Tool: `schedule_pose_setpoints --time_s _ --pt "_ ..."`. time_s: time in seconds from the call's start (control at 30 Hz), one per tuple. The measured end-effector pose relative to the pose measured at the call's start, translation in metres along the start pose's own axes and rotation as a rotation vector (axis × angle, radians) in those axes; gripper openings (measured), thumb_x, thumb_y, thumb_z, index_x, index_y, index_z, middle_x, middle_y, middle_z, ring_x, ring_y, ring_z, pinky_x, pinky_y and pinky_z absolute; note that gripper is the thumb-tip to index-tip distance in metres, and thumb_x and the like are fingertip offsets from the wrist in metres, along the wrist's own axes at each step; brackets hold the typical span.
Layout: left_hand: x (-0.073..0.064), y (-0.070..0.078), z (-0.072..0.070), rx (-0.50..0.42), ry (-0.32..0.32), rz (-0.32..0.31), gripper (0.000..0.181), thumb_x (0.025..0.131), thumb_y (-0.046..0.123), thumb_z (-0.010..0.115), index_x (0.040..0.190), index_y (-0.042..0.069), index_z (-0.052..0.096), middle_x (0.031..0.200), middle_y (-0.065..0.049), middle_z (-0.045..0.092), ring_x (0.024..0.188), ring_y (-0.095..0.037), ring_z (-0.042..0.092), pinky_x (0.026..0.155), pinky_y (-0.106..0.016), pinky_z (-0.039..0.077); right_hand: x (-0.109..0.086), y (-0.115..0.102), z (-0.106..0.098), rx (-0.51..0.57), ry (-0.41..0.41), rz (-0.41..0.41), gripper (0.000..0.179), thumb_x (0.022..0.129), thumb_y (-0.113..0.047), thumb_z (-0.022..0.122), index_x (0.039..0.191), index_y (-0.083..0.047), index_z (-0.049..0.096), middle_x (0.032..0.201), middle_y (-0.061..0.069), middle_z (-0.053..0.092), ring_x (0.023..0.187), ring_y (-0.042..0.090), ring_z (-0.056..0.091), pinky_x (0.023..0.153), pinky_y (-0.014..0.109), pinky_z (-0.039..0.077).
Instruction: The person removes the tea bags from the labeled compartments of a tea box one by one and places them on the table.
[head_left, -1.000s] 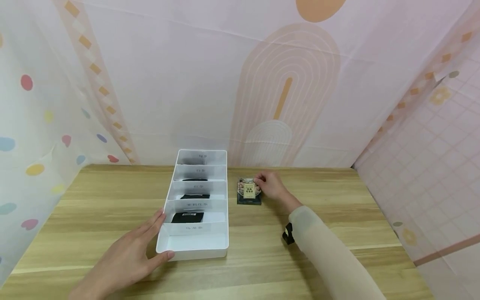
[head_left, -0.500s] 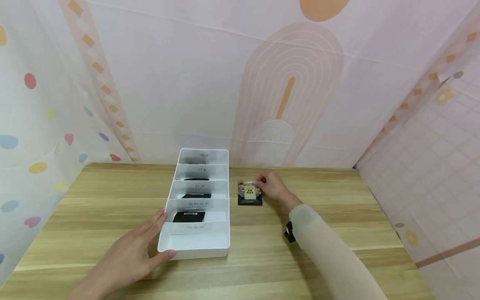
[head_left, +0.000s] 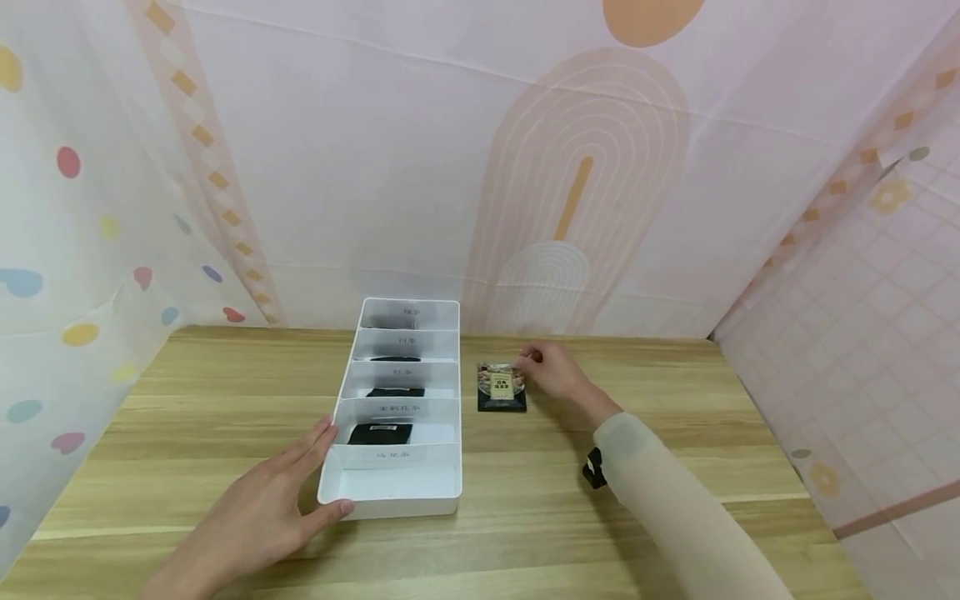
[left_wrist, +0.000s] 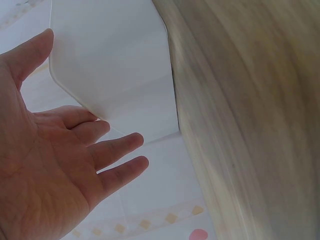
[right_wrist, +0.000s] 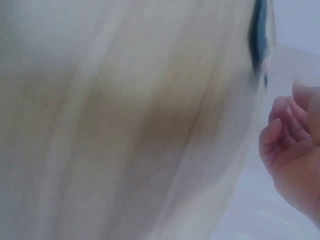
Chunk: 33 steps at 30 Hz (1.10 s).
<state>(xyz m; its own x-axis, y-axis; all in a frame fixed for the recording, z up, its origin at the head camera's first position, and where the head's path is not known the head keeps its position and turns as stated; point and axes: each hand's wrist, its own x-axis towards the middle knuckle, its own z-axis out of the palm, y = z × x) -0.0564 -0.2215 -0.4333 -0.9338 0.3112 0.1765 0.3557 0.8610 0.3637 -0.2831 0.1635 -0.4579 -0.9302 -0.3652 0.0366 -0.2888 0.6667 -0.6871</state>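
A long white divided box (head_left: 408, 507) stands on the wooden table, with a printed Chinese label in each compartment. Black packets lie in the rear compartments; the front one holds nothing. My left hand (head_left: 262, 504) rests at the box's near left corner, thumb by the front wall. In the left wrist view its fingers (left_wrist: 120, 151) are spread and nearly straight along the box. Right of the box lies a black tea sachet (head_left: 502, 389) with a pale yellow label. My right hand (head_left: 557, 372) is at its upper right corner. In the right wrist view, loosely curled fingers (right_wrist: 280, 132) appear apart from the sachet.
The wooden table (head_left: 525, 542) meets a patterned cloth backdrop (head_left: 360, 183) close behind the box. More patterned cloth hangs at both sides. A small black device (head_left: 595, 469) sits at my right sleeve (head_left: 660, 483).
My right hand and forearm have shifted slightly right, uncovering more of the sachet's corner. The sachet and box stay put, and the left hand holds its place; the head view drifts a little.
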Motion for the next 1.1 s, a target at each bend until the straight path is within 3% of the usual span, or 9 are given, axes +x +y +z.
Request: schedule_pose_setpoints --time_s 0.27,0.6,0.9,1.1 --pt "0.002 -0.001 0.0 -0.003 -0.01 -0.008 0.097 0.09 0.061 0.075 0.158 -0.001 0.043 0.163 -0.018 0.041 0.135 -0.042 0.057 0.101 -0.059 0.051 -0.008 -0.017 -0.007 0.051 0.044 -0.033 0.018 0.106 -0.017 0.065 0.11 -0.002 0.072 0.097 0.009 0.072 0.085 0.019 0.061 0.073 0.033 0.054" --pt "0.003 0.0 0.001 -0.01 -0.008 -0.008 0.098 0.09 0.061 0.075 0.158 -0.001 0.042 0.164 -0.017 0.041 0.133 -0.042 0.058 0.101 -0.059 0.051 -0.021 -0.033 -0.012 0.088 0.087 -0.078 0.018 0.106 -0.019 0.065 0.113 -0.004 0.072 0.094 0.006 0.068 0.081 0.019 0.058 0.066 0.029 0.048" --pt "0.004 -0.001 0.002 -0.008 -0.016 -0.013 0.098 0.09 0.062 0.075 0.157 -0.002 0.043 0.163 -0.018 0.042 0.134 -0.043 0.056 0.102 -0.06 0.051 -0.031 -0.047 -0.015 0.119 0.124 -0.124 0.02 0.104 -0.019 0.069 0.116 -0.003 0.071 0.097 0.004 0.068 0.086 0.019 0.062 0.067 0.03 0.052" --pt "0.004 -0.002 0.002 -0.003 -0.013 -0.007 0.098 0.09 0.061 0.076 0.157 -0.002 0.043 0.163 -0.019 0.042 0.133 -0.043 0.057 0.101 -0.059 0.051 -0.04 -0.059 -0.015 0.126 0.16 -0.207 0.023 0.101 -0.013 0.072 0.119 0.001 0.071 0.101 0.007 0.068 0.085 0.02 0.062 0.067 0.03 0.054"
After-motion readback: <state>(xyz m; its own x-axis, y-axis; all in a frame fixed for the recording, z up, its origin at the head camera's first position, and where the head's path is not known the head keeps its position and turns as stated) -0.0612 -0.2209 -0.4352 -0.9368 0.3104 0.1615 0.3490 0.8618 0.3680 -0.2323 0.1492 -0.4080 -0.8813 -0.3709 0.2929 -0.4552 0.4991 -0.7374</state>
